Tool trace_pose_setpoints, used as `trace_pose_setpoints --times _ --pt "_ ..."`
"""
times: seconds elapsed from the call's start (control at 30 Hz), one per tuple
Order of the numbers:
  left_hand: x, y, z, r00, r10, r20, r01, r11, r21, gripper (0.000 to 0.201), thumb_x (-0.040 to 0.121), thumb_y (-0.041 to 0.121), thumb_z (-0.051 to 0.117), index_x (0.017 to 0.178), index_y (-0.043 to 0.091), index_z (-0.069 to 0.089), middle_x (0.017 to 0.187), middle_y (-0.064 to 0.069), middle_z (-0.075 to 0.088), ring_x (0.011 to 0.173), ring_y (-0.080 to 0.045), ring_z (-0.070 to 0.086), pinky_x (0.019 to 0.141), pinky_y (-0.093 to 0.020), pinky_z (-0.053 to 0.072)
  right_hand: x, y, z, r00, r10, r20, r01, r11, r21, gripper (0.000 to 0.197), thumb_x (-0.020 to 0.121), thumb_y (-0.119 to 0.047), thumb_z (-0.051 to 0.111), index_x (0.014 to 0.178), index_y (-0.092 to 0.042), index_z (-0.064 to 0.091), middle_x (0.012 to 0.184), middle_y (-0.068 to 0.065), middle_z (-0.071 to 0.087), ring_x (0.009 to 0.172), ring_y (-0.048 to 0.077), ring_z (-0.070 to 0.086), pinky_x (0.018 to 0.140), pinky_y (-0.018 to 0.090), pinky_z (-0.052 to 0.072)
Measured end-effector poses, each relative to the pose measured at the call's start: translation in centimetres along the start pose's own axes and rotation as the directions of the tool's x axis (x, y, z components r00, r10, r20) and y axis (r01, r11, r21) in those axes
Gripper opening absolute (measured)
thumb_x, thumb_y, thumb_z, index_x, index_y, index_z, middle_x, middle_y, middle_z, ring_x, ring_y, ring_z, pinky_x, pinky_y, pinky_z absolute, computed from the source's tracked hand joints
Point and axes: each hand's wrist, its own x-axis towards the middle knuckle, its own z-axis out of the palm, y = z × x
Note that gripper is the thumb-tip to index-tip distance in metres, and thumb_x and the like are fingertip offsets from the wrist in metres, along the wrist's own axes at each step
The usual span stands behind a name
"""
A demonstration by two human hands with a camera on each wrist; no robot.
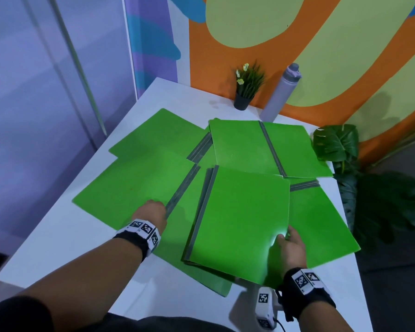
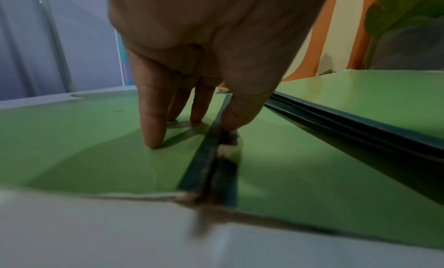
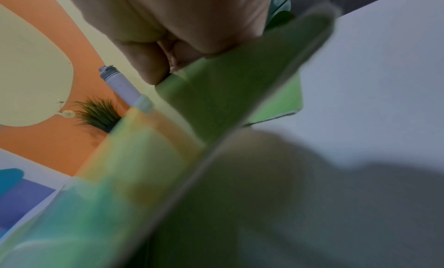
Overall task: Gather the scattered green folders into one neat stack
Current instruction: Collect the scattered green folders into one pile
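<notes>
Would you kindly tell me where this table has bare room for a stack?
The near-left corner of the table, beside the left hand, is bare; so is the far strip beside the potted plant. Overlapping green folders crowd the centre and right edge.

Green folders [image 1: 237, 144], grey-spined, flat, scattered overlapping across white table [image 1: 58, 236]; small stack [image 1: 240, 219] raised, tilted, at near edge.
</notes>
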Motion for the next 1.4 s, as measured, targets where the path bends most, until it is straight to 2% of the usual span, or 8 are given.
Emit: trace_pose_setpoints --times 0.27,0.47,0.67,0.77,0.87,0.97,1.2,1.4 --pt "-2.3 -0.7 -5.9 0.964 0.038 -0.265 -0.054 0.997 -0.052 0.013 0.095 0.008 0.046 0.1 0.002 0.057 0.072 -0.003 0.053 0.062 -0.024 0.057 0.057 -0.032 0.047 2.3 -0.2 0.4 0.999 -0.034 0.042 0.031 0.996 0.085 0.052 0.096 -0.014 0.049 0.145 -0.018 0.032 0.154 0.01 0.031 0.138 0.033 0.032 0.112 0.052 0.027" --pt "-6.0 -1.5 -12.4 0.782 -0.094 -0.616 -0.218 0.885 -0.411 0.02 0.094 0.008 0.045 0.109 0.003 0.058 0.07 -0.018 0.061 0.061 -0.035 0.053 0.057 -0.036 0.038 2.3 -2.5 2.3 0.987 -0.019 0.162 -0.017 0.975 0.22 0.059 0.096 -0.026 0.049 0.149 -0.018 0.022 0.158 0.004 0.022 0.144 0.03 0.02 0.114 0.054 0.015" --pt "-5.7 -1.5 -10.2 0.963 -0.094 -0.254 -0.193 0.42 -0.887 0.021 0.099 0.015 0.039 0.097 0.021 0.06 0.081 -0.02 0.053 0.066 -0.023 0.047 0.059 -0.034 0.041 2.5 -3.5 6.1 0.947 -0.01 0.32 -0.083 0.958 0.275 0.06 0.098 -0.022 0.043 0.151 -0.022 0.013 0.16 0.003 0.013 0.146 0.027 0.013 0.117 0.051 0.008" --pt "-6.2 -1.1 -8.6 0.995 -0.019 -0.093 -0.083 0.301 -0.95 0.025 0.101 0.027 0.037 0.105 0.03 0.061 0.103 -0.018 0.06 0.094 -0.024 0.053 0.087 -0.041 0.044 3.0 -3.3 7.1 0.947 -0.023 0.321 -0.027 0.988 0.149 0.053 0.099 -0.023 0.041 0.148 -0.025 0.022 0.16 0.003 0.014 0.145 0.03 0.014 0.115 0.055 0.012" --pt "-6.8 -0.4 -7.7 0.999 0.018 -0.029 -0.034 0.346 -0.938 0.044 0.097 0.051 0.036 0.132 0.026 0.046 0.131 0.0 0.054 0.119 -0.02 0.05 0.105 -0.047 0.04 4.0 -3.2 8.1 0.954 -0.055 0.295 0.037 0.997 0.066 0.039 0.097 -0.014 0.045 0.134 -0.023 0.039 0.156 0.008 0.024 0.141 0.032 0.025 0.112 0.057 0.02" --pt "-6.3 0.1 -7.3 0.995 -0.069 -0.068 -0.033 0.423 -0.906 0.029 0.097 0.018 0.049 0.124 0.027 0.041 0.108 -0.002 0.059 0.093 -0.022 0.056 0.088 -0.044 0.048 5.1 -3.9 9.1 0.923 -0.139 0.36 0.164 0.986 -0.038 0.044 0.096 -0.012 0.048 0.138 -0.022 0.039 0.151 0.008 0.035 0.136 0.027 0.034 0.112 0.049 0.027" --pt "-5.2 -1.5 -7.2 0.974 -0.191 -0.123 -0.038 0.397 -0.917 0.034 0.097 0.008 0.047 0.12 0.032 0.041 0.102 -0.002 0.058 0.096 -0.03 0.056 0.087 -0.047 0.049 13.7 -5.0 9.2 0.943 -0.212 0.256 0.332 0.572 -0.75 0.064 0.092 -0.05 0.047 0.148 -0.039 0.017 0.16 0.009 0.003 0.143 0.044 0.009 0.108 0.068 0.02" --pt "-4.9 -3.6 -6.6 0.973 -0.201 -0.114 -0.042 0.333 -0.942 0.036 0.097 0.008 0.046 0.125 0.031 0.043 0.105 -0.003 0.057 0.082 -0.022 0.052 0.069 -0.036 0.045 16.5 -4.1 10.0 0.923 -0.085 0.376 0.383 0.304 -0.872 0.067 0.088 -0.064 0.037 0.143 -0.055 0.0 0.159 -0.005 -0.019 0.141 0.049 -0.013 0.102 0.078 0.012"
